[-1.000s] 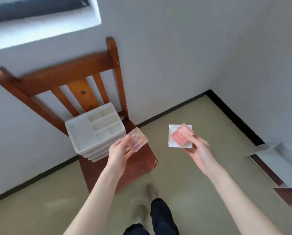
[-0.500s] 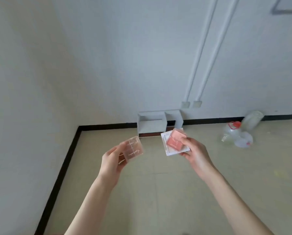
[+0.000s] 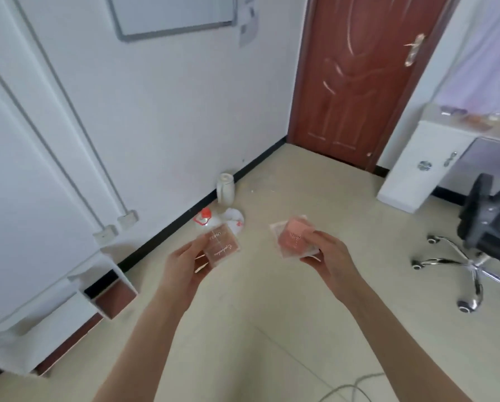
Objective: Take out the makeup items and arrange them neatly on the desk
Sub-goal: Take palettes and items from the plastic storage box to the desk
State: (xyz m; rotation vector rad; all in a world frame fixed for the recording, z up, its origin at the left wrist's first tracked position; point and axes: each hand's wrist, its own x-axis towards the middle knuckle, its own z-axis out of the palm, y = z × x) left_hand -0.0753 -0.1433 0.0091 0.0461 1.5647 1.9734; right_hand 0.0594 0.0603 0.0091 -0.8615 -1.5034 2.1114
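My left hand [image 3: 185, 264] grips a clear square makeup palette [image 3: 222, 244] with brownish pans and gold lettering on its lid. My right hand [image 3: 328, 253] holds a pink blush compact [image 3: 293, 235] stacked on a flat white square case [image 3: 275, 229]; my thumb pins them together. Both hands are raised in front of me over the beige floor. A white desk [image 3: 434, 140] stands at the far right, with several small items blurred on its top.
A black swivel chair [image 3: 486, 227] with chrome legs stands at the right, before the desk. A brown door [image 3: 359, 82] is ahead. Plastic bottles [image 3: 225, 192] lie by the wall. A low white shelf unit [image 3: 69, 309] lies at the left. A cable [image 3: 350, 387] runs along the floor.
The view has swung right from the chair with the white organiser, past the room's corner, to the door and desk. Both hands kept hold of their items throughout.
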